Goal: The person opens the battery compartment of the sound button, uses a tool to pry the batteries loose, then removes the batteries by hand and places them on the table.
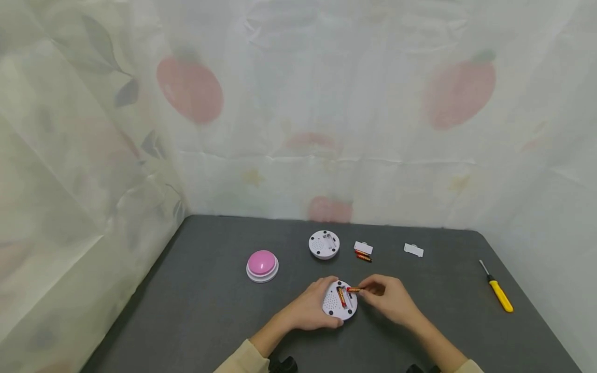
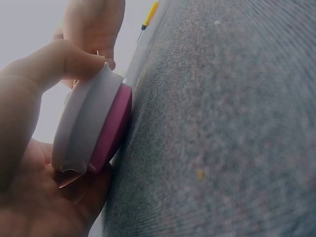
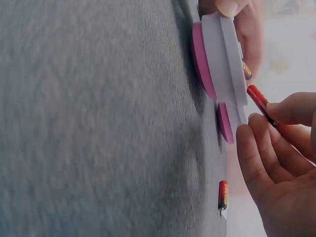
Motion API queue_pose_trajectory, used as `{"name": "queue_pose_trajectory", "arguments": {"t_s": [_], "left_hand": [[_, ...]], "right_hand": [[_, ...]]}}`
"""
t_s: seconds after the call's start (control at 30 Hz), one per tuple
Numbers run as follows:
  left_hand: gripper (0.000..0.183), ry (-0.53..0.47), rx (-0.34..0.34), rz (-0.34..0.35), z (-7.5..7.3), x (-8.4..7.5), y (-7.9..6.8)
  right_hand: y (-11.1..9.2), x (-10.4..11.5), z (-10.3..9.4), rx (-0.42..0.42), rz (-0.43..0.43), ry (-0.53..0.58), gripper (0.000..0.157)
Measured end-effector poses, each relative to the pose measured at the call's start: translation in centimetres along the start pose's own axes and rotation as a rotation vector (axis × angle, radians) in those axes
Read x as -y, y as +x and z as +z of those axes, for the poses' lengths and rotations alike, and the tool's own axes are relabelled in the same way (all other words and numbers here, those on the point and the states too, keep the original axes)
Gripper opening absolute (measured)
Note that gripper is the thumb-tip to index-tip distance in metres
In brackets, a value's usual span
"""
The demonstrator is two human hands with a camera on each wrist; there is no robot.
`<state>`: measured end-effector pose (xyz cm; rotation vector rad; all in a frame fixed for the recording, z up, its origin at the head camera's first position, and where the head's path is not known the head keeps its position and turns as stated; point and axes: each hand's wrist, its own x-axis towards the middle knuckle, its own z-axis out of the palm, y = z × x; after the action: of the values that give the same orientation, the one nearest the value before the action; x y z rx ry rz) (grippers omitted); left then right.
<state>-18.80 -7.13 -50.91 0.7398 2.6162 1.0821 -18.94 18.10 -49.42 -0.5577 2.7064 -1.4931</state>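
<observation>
My left hand (image 1: 310,309) grips a round white push-button device (image 1: 331,304) by its rim, its pink dome (image 2: 112,131) facing down close to the table. On the upturned underside, one red-and-gold battery (image 1: 342,297) lies in the battery compartment. Between thumb and fingers, my right hand (image 1: 391,299) pinches a second battery (image 3: 258,99), its red end at the compartment's right side. In the right wrist view this battery slants just off the device's underside.
Behind stand an upturned button device (image 1: 318,245) with a bare battery compartment and an upright pink button (image 1: 261,262). Two loose batteries (image 1: 364,257) lie beside a white cover (image 1: 363,247). Another cover (image 1: 413,250) is farther right, then a yellow screwdriver (image 1: 501,296) near the table's right edge.
</observation>
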Motion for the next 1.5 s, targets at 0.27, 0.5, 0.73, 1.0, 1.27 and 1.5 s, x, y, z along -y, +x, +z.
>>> {"name": "queue_pose_trajectory", "arguments": {"t_s": [0.27,0.5,0.73,1.0,1.27,1.5], "left_hand": [[0.095,0.004,-0.008,0.006,0.1,0.1,0.1],[0.095,0.011,-0.011,0.000,0.2,0.1,0.0],[0.095,0.018,-0.014,0.010,0.2,0.1,0.0],[0.095,0.017,-0.015,0.011,0.3,0.3,0.1],[0.095,0.014,-0.010,0.012,0.2,0.2,0.1],[0.095,0.016,-0.007,0.004,0.1,0.3,0.0]], "right_hand": [[0.0,-0.4,-1.1,-0.034,0.005,-0.016,0.010],[0.1,-1.0,-2.3,-0.064,0.039,-0.051,0.010],[0.4,-2.3,-3.7,-0.117,0.025,-0.094,0.011],[1.0,-3.2,-5.3,-0.185,0.015,-0.155,0.008],[1.6,-3.8,-7.4,-0.214,0.063,-0.186,0.008],[2.1,-5.1,-8.9,-0.258,0.081,-0.198,0.011]]}}
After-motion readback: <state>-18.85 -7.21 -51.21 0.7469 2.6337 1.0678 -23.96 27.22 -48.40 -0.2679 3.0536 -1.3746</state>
